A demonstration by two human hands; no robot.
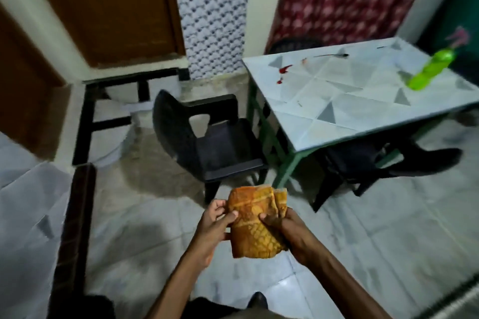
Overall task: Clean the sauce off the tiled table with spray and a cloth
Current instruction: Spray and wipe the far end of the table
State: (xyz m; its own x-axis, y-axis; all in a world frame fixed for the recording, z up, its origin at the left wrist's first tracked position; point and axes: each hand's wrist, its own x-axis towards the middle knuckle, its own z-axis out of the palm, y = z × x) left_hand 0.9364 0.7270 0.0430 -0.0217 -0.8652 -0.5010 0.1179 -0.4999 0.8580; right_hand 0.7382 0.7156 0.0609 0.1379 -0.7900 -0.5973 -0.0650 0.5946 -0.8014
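the cloth (255,225) in the grip is orange with a yellow scale-like pattern. up and right of the grip, the table (363,111) has pale tiles with grey triangles, a green frame, red sauce (285,69) and a lime-green bottle (430,70); the chair (220,142) just above is black.

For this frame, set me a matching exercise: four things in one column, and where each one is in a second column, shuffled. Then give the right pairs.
Things
1. orange cloth
2. green bottle
3. red sauce
4. black chair

Places
A. on the tiled table, toward its far left corner
B. on the floor, left of the table
C. held between the left hand and the right hand
D. on the table, near its right edge

Pairs: 1-C, 2-D, 3-A, 4-B
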